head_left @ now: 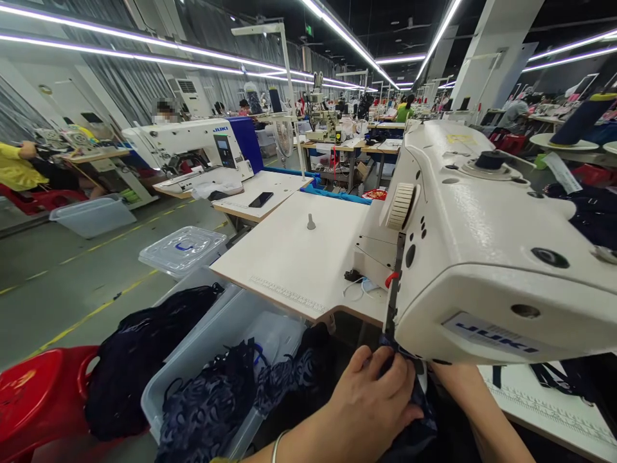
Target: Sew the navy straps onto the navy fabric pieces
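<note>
At the needle end of the white sewing machine (482,257), my left hand (373,402) is closed on dark navy fabric (417,424). Its fingers pinch the cloth close under the machine head. Only the wrist and forearm of my right hand (450,379) show, reaching in beneath the head from the right. The machine head hides its fingers. Strips of dark navy garments (212,399) with loops lie in a clear plastic bin (154,402) left of my arm.
A white sewing table (294,251) with a small grey peg extends ahead. A phone (261,200) lies on the table beyond. Left stand a red stool (38,392), a dark fabric heap (144,347) and a lidded clear box (183,247). Another machine (193,148) and seated people are farther off.
</note>
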### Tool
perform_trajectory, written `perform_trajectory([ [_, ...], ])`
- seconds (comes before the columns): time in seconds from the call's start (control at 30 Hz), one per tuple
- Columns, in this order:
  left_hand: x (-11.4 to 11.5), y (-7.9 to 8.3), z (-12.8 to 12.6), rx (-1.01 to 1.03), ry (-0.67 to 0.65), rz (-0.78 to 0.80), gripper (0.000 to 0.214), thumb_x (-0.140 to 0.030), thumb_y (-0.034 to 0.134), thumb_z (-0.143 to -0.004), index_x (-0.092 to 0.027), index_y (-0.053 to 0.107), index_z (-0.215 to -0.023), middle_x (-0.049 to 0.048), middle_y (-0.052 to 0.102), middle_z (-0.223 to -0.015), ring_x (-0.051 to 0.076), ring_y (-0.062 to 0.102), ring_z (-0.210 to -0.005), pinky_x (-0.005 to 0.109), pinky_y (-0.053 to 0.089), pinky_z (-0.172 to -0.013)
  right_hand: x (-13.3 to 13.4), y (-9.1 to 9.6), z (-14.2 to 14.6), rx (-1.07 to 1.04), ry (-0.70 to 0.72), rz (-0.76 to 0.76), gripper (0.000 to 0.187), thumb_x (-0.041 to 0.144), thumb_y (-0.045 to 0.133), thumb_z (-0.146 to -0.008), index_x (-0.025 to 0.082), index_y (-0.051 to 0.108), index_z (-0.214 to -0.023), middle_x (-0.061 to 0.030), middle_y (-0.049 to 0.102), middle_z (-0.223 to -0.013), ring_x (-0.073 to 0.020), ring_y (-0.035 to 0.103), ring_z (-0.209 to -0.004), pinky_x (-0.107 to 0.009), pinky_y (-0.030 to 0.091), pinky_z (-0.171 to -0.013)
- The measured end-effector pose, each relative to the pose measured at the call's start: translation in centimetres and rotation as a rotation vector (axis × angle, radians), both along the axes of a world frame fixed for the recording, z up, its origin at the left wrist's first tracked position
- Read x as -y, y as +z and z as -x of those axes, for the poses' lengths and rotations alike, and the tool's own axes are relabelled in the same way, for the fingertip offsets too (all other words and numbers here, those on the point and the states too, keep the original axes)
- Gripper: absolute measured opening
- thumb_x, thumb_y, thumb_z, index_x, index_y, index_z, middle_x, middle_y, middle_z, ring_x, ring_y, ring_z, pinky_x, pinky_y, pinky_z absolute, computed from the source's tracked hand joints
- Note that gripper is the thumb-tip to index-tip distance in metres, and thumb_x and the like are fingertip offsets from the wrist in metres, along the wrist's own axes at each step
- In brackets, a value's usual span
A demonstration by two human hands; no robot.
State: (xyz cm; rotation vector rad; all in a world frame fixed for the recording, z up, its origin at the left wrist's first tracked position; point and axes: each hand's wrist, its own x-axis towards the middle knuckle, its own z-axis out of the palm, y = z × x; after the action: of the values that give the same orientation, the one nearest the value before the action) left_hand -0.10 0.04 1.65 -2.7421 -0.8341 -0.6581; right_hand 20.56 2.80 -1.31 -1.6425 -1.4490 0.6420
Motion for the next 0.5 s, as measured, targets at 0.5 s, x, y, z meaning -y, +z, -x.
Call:
perform_trajectory([
  [0.5,0.15,-0.35,-0.69,0.038,0.011,-0.029,0.045,-0.046,0.042,-0.102,-0.015,0.055,-0.131,0.0045,0.06,-0.128,0.021,0.05,-0.117,0.036,0.031,-0.098,0.21,-0.34,-0.15,0.078,-0.018,-0.103,0.014,0.039,0.063,-0.07,0.028,0.07,-0.069,-0.0085,0.075,-0.077,-0.0408,0.061,-0.106,-0.054,0.051,-0.09],
])
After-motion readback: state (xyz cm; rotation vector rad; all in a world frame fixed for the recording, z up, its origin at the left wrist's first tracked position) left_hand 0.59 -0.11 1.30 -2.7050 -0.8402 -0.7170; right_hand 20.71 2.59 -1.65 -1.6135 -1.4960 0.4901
